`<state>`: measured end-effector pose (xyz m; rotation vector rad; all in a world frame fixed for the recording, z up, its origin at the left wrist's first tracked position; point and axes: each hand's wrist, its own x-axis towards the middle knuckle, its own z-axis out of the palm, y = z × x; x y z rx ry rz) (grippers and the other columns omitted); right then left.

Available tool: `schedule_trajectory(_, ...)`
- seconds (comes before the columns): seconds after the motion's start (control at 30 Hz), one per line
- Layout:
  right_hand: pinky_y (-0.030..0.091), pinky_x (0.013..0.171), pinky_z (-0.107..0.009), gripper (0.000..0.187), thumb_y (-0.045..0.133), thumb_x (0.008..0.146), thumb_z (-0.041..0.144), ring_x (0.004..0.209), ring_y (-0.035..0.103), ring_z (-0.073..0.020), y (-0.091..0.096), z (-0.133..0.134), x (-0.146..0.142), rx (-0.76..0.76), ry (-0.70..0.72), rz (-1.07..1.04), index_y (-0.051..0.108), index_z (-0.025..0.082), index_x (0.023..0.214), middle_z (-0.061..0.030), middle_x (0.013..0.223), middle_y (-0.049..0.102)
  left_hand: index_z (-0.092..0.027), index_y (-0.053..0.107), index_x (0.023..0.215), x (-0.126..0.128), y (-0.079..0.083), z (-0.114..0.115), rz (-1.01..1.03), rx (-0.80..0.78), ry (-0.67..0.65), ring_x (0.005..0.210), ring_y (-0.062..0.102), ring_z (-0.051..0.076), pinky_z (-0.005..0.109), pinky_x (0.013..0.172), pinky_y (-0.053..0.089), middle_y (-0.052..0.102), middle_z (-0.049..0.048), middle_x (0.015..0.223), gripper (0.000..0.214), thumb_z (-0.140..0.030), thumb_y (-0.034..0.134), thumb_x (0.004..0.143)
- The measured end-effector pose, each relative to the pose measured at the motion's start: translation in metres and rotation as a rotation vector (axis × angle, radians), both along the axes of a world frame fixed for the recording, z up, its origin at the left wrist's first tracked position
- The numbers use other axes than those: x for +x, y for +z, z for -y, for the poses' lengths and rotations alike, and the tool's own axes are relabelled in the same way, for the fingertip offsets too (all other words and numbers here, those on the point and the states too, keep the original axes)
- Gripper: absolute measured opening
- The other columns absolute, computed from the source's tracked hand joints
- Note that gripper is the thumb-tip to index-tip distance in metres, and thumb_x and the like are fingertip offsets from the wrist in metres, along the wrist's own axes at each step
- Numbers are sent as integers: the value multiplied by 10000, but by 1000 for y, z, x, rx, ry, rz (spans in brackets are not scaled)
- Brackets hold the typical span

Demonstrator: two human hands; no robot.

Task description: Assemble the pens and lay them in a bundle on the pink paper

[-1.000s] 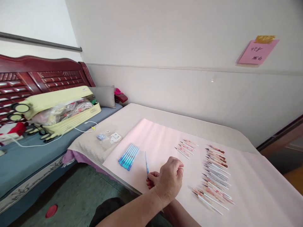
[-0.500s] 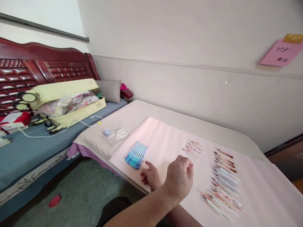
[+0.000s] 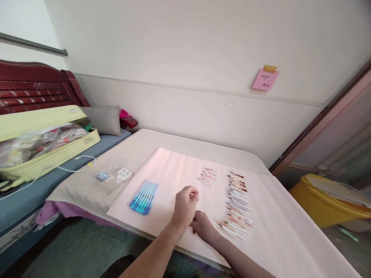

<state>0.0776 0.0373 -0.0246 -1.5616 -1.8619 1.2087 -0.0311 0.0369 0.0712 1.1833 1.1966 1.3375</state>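
My left hand (image 3: 186, 201) is over the pink sheet (image 3: 174, 170), its fingers curled in and closed. What it holds, if anything, is too small to make out. Close beside it, nearer to me, my right hand (image 3: 201, 227) has its fingers bent, partly hidden behind the left wrist. To the left lies a row of blue pens (image 3: 144, 197), side by side. Ahead and to the right is a small group of slim white-and-pink pens (image 3: 208, 177). A longer column of pens (image 3: 237, 200), with white, brown and pink patterns, lies right of my hands.
Clear packaging with a blue card (image 3: 103, 176) and a white label (image 3: 124, 173) lie on the beige cover. A yellow suitcase (image 3: 49, 150) stands open on the blue bed at left. A pink note (image 3: 265, 79) hangs on the wall. A yellow bin (image 3: 319, 204) stands at right.
The view has turned right. My arms were crossed, with the right hand open near the blue pens; now the right hand has moved right, uncrossed, and its fingers are bent.
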Motion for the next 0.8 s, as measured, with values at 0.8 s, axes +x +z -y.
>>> schedule_trajectory(0.8, 375, 680, -287, 276, 395, 846, 175, 969, 548, -219, -3, -151, 83, 244, -205, 836, 570, 180, 1060, -119, 1103, 503, -97, 577, 820, 7, -34, -17, 655, -655, -28, 604, 584, 86, 173, 535, 463, 634, 99, 798, 149, -89, 615, 676)
